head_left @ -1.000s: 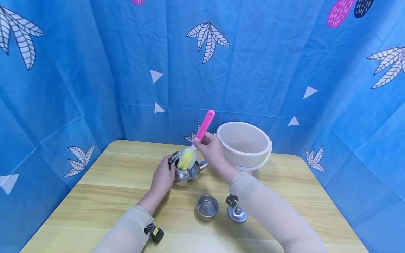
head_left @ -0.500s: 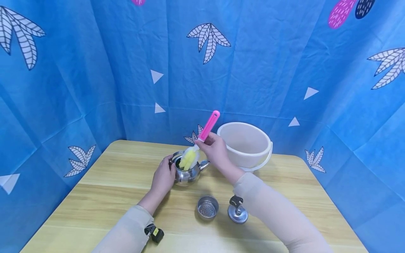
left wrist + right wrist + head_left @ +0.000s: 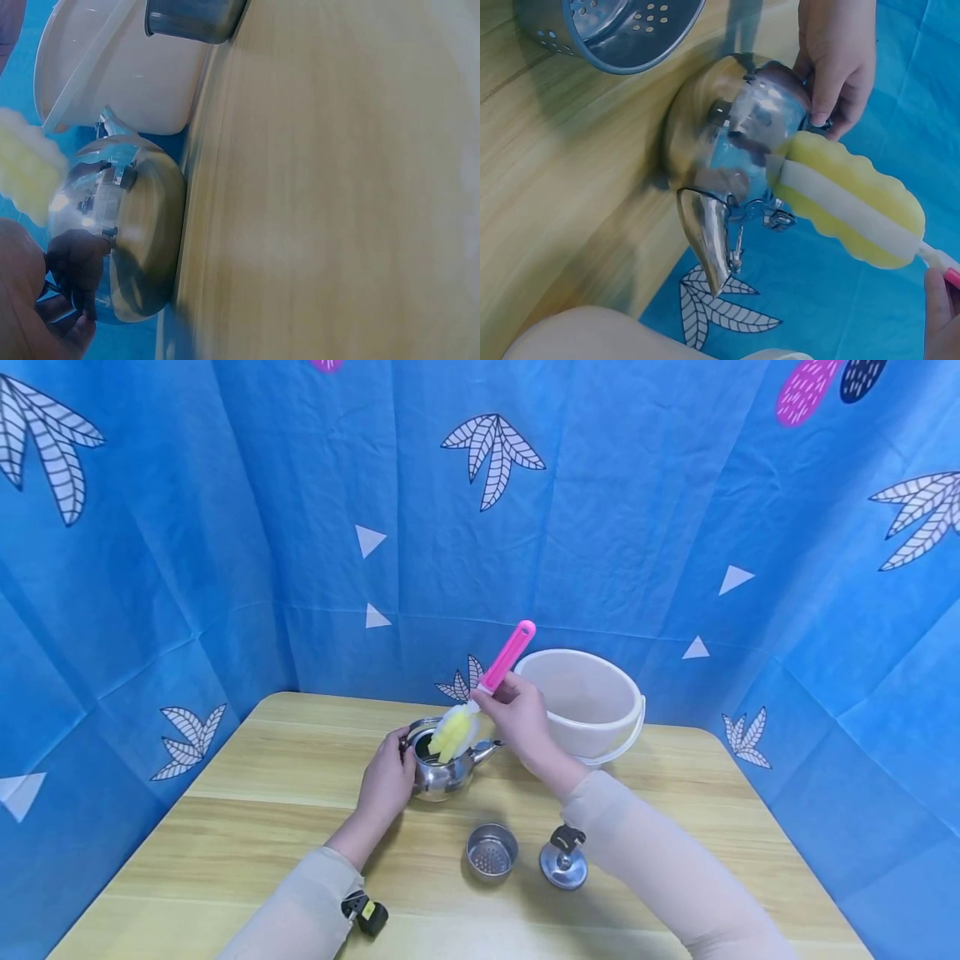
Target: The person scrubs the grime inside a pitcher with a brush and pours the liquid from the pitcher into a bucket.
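Left grip: The left grip [image 3: 387, 777] is closed on the handle side of the teapot [image 3: 442, 779], fingers curled about the handle, thumb near the rim.
Right grip: The right grip [image 3: 519, 717] is pinched on the brush [image 3: 501, 668] at its neck, where the white shaft meets the pink handle.
Teapot: Uncovered; stands on the surface [image 3: 285, 827], spout directed toward the bucket [image 3: 581, 739]. Whether the spout touches the bucket cannot be told.
Brush: Tilted. The tip of the yellow-and-white head is at the teapot mouth; most of the head is above the rim.
Strainer: The strainer [image 3: 492, 858] lies on the near side of the teapot.
Lid: The lid [image 3: 562, 870] lies beside the strainer, near the right sleeve [image 3: 652, 852].
Brush hazard: The head may spring out of the mouth. Probable cause: shallow insertion combined with steep tilt.
Pinch hazard: The brush may twist or slide. Probable cause: narrow neck, fingertip hold only.
Teapot hazard: The pot may tip or turn. Probable cause: sideways load on the rim, with restraint at the handle side alone.
Lid hazard: The lid may be displaced. Probable cause: lowering the right forearm.
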`<state>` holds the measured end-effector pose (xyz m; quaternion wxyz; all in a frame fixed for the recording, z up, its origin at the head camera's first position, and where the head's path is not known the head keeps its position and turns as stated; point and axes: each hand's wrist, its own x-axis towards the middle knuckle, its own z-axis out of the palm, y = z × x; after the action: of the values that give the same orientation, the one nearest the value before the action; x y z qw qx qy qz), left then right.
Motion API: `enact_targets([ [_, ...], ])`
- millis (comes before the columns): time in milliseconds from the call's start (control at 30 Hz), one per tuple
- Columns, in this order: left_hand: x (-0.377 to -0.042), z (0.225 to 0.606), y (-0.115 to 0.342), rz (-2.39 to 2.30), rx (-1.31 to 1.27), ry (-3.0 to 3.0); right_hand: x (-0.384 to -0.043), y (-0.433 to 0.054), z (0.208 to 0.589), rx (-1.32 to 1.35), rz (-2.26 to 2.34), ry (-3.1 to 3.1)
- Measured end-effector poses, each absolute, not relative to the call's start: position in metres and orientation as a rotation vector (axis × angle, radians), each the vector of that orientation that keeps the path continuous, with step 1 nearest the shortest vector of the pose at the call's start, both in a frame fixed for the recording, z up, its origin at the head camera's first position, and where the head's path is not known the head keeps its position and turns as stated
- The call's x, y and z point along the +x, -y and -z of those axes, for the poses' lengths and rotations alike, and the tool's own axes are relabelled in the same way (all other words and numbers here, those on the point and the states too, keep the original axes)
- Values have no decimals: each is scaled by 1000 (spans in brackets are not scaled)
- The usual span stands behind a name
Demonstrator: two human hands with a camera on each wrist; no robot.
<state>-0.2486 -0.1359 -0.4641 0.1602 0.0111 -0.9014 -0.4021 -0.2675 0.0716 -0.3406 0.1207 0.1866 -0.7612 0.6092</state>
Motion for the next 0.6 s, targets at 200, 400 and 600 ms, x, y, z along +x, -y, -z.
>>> enact_targets([
  [200,-249,465,135,1141,25,2566,-265,-76,337,487,-1928,2136],
  [400,-250,466,135,1142,20,2555,-264,-90,331,524,-1827,2127],
  [600,-250,465,135,1155,27,2547,-262,-101,328,534,-1762,2157],
])
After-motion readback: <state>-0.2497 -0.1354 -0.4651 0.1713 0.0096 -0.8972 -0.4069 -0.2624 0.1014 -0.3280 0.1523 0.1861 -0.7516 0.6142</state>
